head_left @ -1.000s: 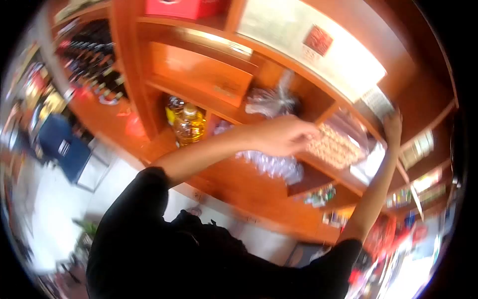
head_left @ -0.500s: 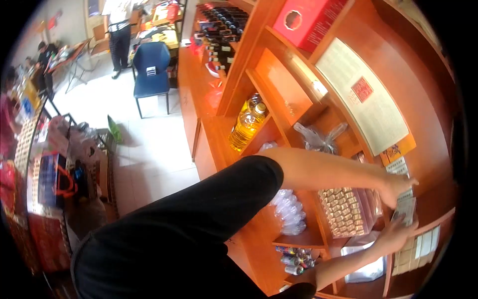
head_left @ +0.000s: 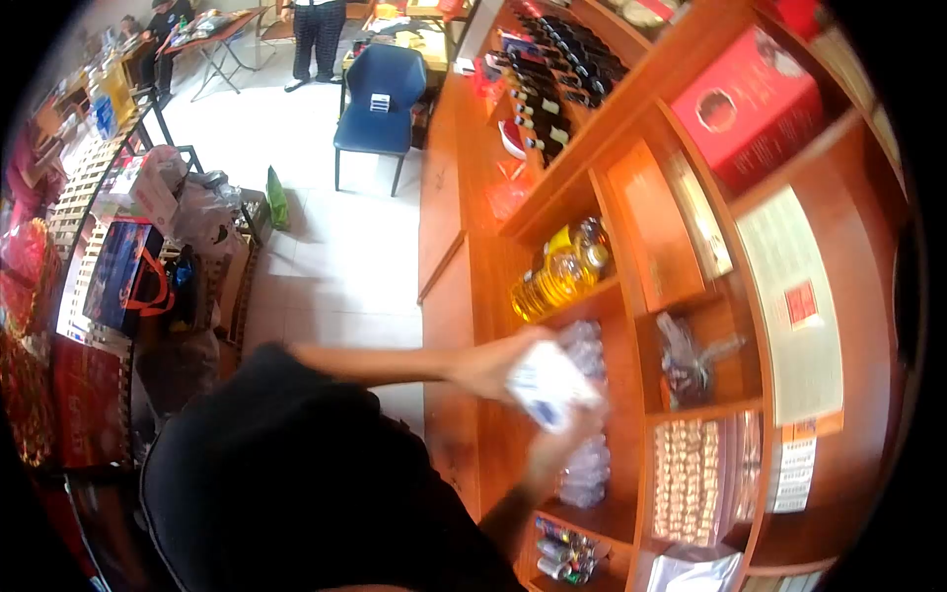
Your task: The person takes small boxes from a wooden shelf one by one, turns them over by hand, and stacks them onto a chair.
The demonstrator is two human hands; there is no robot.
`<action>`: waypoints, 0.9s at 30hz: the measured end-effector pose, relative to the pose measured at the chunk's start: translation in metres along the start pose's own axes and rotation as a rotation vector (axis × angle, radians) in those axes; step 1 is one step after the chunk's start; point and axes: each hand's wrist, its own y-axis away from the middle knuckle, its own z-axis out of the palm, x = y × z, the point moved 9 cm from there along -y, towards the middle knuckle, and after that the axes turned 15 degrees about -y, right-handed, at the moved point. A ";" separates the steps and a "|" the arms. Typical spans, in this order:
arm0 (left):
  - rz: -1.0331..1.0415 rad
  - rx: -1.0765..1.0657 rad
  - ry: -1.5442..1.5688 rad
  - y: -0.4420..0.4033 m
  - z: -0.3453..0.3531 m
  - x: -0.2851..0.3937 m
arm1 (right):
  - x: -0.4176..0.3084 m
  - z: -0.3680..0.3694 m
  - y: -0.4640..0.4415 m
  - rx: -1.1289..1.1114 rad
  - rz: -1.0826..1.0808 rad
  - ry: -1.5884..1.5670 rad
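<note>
Left hand (head_left: 490,365) and right hand (head_left: 570,436) were both closed on a white packet (head_left: 547,383), one at either end, so neither palm was free. The packet was held up between them, in front of the wooden shelf (head_left: 627,434). My left hand had the upper-left end as I looked down, and my right the lower-right end. Its long axis, as far as the blur let me judge, ran slantwise from the one hand to the other, tilted and not level. A blue patch showed on the side facing me. Both hands touched it, so I couldn't call either one nearer. I couldn't make out how each finger sat, since the right hand was badly smeared.

Just past the packet, in my line of sight, stood the compartment with the clear plastic wares (head_left: 588,479). I couldn't tell how much of a gap lay between. The bottles of yellow oil (head_left: 564,279) stood farther up from my left hand. The cans (head_left: 554,553) lay in the compartment below, near my right forearm. Over to the right, past the divider, were the gold-wrapped packs (head_left: 686,479), apart from both hands, and beyond them a printed slip (head_left: 795,474).
</note>
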 end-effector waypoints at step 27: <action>-0.540 0.716 -0.338 0.146 -0.530 -0.205 | 0.373 0.562 -0.014 -0.734 0.994 -0.559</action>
